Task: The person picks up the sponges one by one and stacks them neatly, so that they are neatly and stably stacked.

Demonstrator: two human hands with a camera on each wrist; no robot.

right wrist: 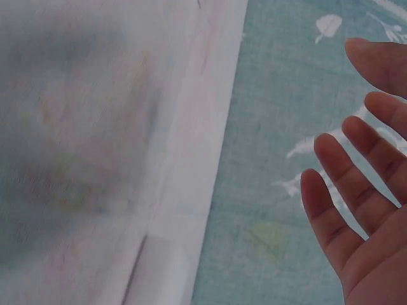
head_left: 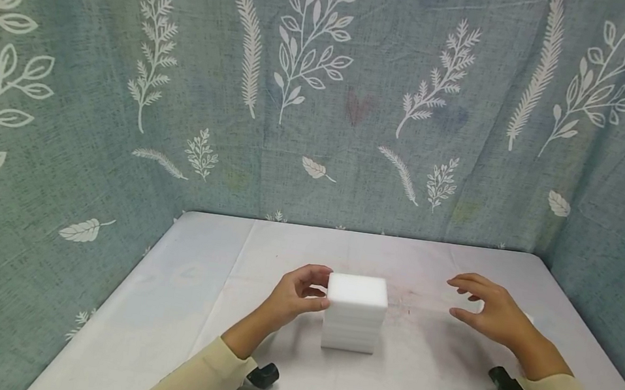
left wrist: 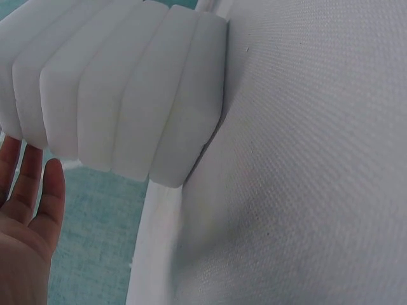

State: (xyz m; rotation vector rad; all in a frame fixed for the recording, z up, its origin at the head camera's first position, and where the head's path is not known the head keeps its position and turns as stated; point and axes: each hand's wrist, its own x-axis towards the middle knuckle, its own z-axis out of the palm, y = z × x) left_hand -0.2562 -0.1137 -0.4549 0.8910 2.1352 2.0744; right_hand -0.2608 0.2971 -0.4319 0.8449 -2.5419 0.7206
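Observation:
A neat stack of white sponge blocks [head_left: 353, 319] stands on the white-covered table, several layers high. At its left side, near the top, is my left hand [head_left: 302, 291], thumb toward the near corner and fingers toward the far one. The left wrist view shows the fingertips [left wrist: 54, 175] of that hand right at the side of the upper blocks. My right hand [head_left: 490, 308] hovers to the right of the stack, fingers spread and a little bent, with nothing in it. The palm of the right hand [right wrist: 375, 267] shows in the right wrist view.
Part of another white block [head_left: 529, 318] shows behind the right wrist, partly hidden by it. Black wrist-camera mounts [head_left: 263, 375] jut from both sleeves. A green leaf-patterned curtain [head_left: 326, 91] surrounds the table [head_left: 209, 260] at the back and sides.

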